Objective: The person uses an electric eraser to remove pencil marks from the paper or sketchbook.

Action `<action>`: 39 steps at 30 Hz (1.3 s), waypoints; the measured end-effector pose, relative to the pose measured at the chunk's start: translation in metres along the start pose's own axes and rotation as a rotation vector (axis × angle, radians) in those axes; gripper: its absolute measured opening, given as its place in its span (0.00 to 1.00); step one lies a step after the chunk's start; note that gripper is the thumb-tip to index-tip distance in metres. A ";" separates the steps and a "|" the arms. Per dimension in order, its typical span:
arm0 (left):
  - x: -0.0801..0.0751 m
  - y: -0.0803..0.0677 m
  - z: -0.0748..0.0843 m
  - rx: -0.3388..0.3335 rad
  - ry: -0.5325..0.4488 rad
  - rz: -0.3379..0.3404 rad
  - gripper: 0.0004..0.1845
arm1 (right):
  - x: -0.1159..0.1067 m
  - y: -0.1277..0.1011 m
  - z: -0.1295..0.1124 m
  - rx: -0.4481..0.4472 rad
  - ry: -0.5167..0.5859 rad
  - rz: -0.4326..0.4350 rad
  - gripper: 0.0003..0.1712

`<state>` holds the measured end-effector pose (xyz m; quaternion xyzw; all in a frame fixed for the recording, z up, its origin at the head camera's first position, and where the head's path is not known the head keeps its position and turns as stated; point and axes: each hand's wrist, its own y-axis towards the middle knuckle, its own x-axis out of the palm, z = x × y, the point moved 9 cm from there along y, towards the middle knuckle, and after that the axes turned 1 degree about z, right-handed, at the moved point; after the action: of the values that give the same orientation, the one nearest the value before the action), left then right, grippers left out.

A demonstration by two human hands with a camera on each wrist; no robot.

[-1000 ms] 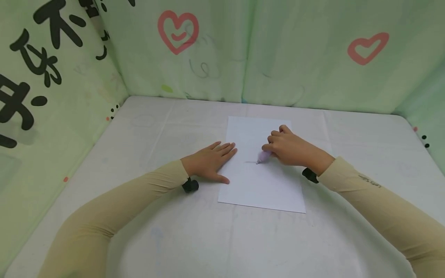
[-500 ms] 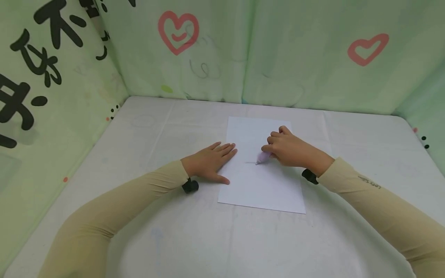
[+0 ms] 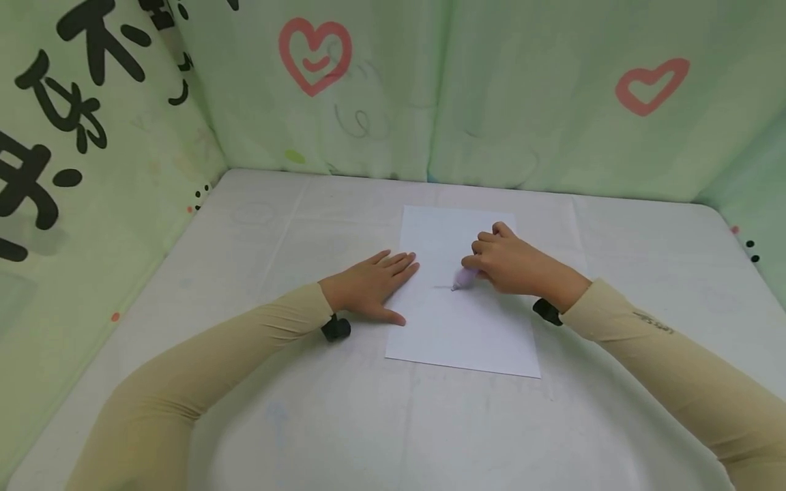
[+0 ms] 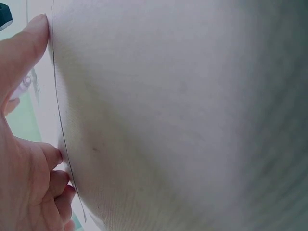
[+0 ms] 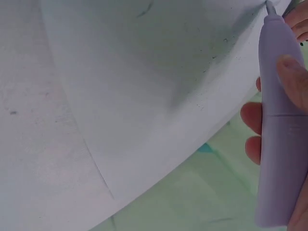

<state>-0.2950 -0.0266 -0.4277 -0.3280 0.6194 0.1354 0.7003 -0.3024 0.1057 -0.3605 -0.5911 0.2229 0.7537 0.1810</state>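
A sheet of white paper (image 3: 460, 334) lies on the table, with a short, faint dark line (image 3: 441, 287) near its middle. My right hand (image 3: 506, 262) grips a lavender electric eraser (image 5: 283, 139), fingers and thumb wrapped round its thick body. Its narrow tip (image 3: 454, 288) touches the paper at the line's right end. Small dark crumbs (image 5: 214, 57) dot the sheet in the right wrist view. My left hand (image 3: 368, 286) rests flat with spread fingers, fingertips and thumb on the paper's left edge. In the left wrist view the paper is mostly hidden behind this hand.
A white cloth covers the table (image 3: 295, 423). Green curtains (image 3: 522, 136) with red hearts and black characters stand along its back and sides. Each wrist carries a small black camera, such as the left wrist camera (image 3: 336, 327).
The eraser's tip stays at nearly the same spot, at the right end of the line. Both hands and the paper keep their places; no clear difference shows in the line.
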 end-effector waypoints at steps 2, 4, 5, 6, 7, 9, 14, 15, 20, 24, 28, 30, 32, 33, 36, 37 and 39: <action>-0.001 0.000 0.001 0.009 -0.005 0.009 0.54 | 0.000 0.000 0.000 0.003 -0.001 0.004 0.08; -0.002 -0.001 0.001 0.017 -0.015 0.016 0.53 | -0.001 -0.001 0.000 0.003 -0.004 0.007 0.08; -0.002 -0.001 0.002 0.020 -0.017 0.016 0.53 | -0.002 -0.001 -0.001 0.000 -0.006 0.008 0.08; -0.002 -0.001 0.002 0.024 -0.016 0.020 0.53 | -0.001 -0.001 -0.001 0.000 -0.005 0.007 0.08; -0.002 -0.001 0.002 0.025 -0.016 0.021 0.53 | -0.001 -0.001 -0.001 -0.001 -0.006 0.007 0.08; -0.002 0.000 0.002 0.025 -0.012 0.021 0.53 | -0.001 -0.001 -0.001 0.001 -0.009 0.009 0.08; -0.001 0.000 0.001 0.013 -0.012 0.008 0.53 | -0.002 0.000 0.000 0.010 -0.001 0.016 0.08; -0.001 0.000 0.001 0.011 -0.012 0.008 0.53 | -0.002 0.001 0.000 0.011 0.001 0.013 0.08; -0.001 0.000 0.001 0.004 -0.008 0.005 0.53 | -0.001 0.001 0.000 0.002 0.001 0.003 0.08; -0.001 0.000 0.001 0.002 -0.009 0.002 0.53 | -0.001 0.001 0.000 -0.007 0.003 0.000 0.09; -0.001 -0.001 0.001 -0.001 -0.005 0.000 0.53 | -0.001 0.001 -0.001 -0.012 -0.001 0.006 0.09; -0.001 -0.001 0.001 -0.001 -0.003 0.001 0.53 | 0.000 0.001 -0.001 -0.011 -0.008 0.012 0.09; -0.001 -0.001 0.001 0.000 -0.003 0.001 0.53 | 0.000 0.001 0.000 -0.007 -0.017 0.022 0.09; 0.000 -0.001 0.001 0.000 0.000 0.000 0.53 | 0.000 0.001 0.000 -0.005 -0.019 0.027 0.09; 0.000 0.000 0.001 0.003 -0.006 0.002 0.53 | -0.001 0.001 -0.001 -0.006 -0.022 0.034 0.09; 0.000 0.000 0.000 0.001 -0.004 0.000 0.53 | -0.001 0.001 -0.001 -0.009 -0.024 0.033 0.09; 0.001 0.001 0.000 -0.002 -0.003 -0.003 0.53 | -0.001 0.002 -0.002 -0.008 -0.027 0.023 0.08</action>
<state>-0.2955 -0.0265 -0.4290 -0.3294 0.6176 0.1355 0.7012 -0.3019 0.1030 -0.3594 -0.5789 0.2243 0.7646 0.1731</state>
